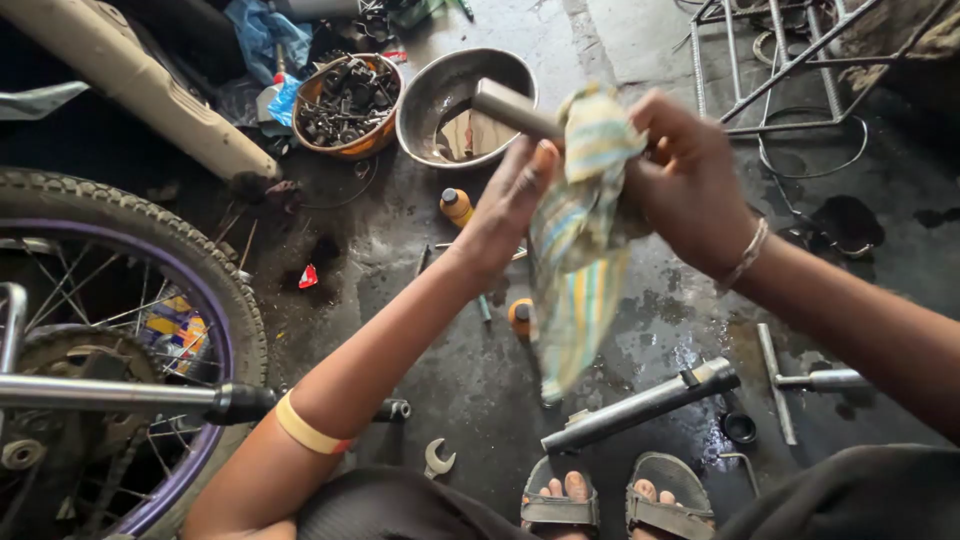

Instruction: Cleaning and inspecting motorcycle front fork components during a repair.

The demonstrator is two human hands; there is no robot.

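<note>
My left hand [505,205] and my right hand [690,180] are raised together over the oily floor. Between them is a grey metal tube [510,108] wrapped in a striped yellow and blue cloth [580,230]. The right hand grips the tube through the cloth. The left hand presses the cloth from the left, and its tail hangs down. The tube's bare end sticks out toward the upper left, over a steel bowl [440,85].
A motorcycle wheel [120,330] with a purple rim fills the left. An orange bowl of bolts and nuts [345,100] stands beside the steel bowl. On the floor lie a fork tube [640,405], a T-handle wrench [790,380], a spanner [437,458] and small orange bottles [456,205]. A wire rack [780,60] is top right.
</note>
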